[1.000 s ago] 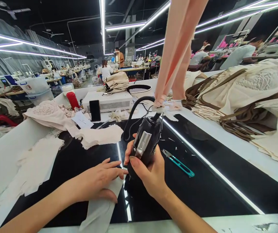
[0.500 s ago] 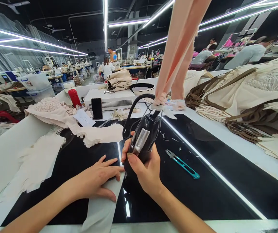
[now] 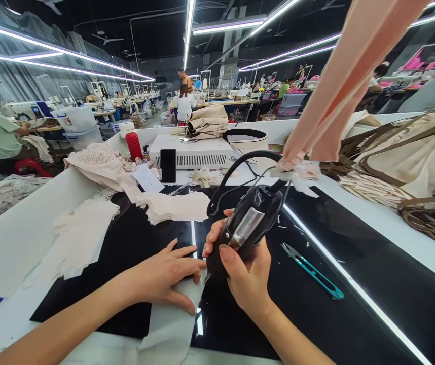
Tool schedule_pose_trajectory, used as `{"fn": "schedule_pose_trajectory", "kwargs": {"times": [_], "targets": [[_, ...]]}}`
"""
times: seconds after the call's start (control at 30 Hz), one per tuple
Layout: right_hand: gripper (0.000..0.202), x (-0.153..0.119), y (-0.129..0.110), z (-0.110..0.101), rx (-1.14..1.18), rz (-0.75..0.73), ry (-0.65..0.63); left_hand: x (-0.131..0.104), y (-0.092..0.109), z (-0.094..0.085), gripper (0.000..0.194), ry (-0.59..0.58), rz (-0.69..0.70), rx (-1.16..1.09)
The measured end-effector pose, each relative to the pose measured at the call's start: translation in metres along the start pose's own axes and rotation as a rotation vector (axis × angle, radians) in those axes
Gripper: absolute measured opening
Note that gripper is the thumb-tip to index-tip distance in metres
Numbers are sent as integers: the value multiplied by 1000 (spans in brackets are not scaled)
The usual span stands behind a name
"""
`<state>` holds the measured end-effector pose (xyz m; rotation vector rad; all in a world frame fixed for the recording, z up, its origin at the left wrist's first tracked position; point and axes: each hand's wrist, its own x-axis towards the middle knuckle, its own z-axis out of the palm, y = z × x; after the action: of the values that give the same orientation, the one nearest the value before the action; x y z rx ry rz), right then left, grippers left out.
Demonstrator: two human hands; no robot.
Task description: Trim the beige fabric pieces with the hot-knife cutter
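My right hand (image 3: 246, 271) is wrapped round a black handheld electric tool (image 3: 251, 223) with a silver plate and a cable at its top. The tool leans to the right, its lower end at the right edge of a pale fabric piece (image 3: 172, 324). On that fabric my left hand (image 3: 172, 276) lies flat with its fingers spread. Pink fabric strips (image 3: 324, 101) are tied at the cable above the tool. What lies beneath the tool is hidden by it and my right hand.
Teal thread snips (image 3: 316, 274) lie right of my right hand on the black surface (image 3: 304, 324). Behind are stacked fabric pieces (image 3: 175, 205), a phone (image 3: 168, 165) and a white box (image 3: 194, 152). Bundled garments (image 3: 423, 147) are at the right, more cut fabric (image 3: 76, 238) at the left.
The camera view has turned left, so most things appear farther right. The tool tilts more to the right. My left hand stays flat on the fabric.
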<state>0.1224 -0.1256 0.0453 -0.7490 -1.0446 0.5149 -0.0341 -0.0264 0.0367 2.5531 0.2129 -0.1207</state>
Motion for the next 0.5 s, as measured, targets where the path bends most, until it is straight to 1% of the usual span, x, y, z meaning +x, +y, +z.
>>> {"fn": "schedule_pose_trajectory", "kwargs": {"times": [0.27,0.4,0.5], "targets": [[24,-3,-6,2,14,43,16,0,-1,2,35,27,30,14],[34,-8,-9,5,93,37,2,0,-2,3,36,41,35,21],[42,-10,-11,7,98,71,-3,1,-3,3,37,43,39,23]]}}
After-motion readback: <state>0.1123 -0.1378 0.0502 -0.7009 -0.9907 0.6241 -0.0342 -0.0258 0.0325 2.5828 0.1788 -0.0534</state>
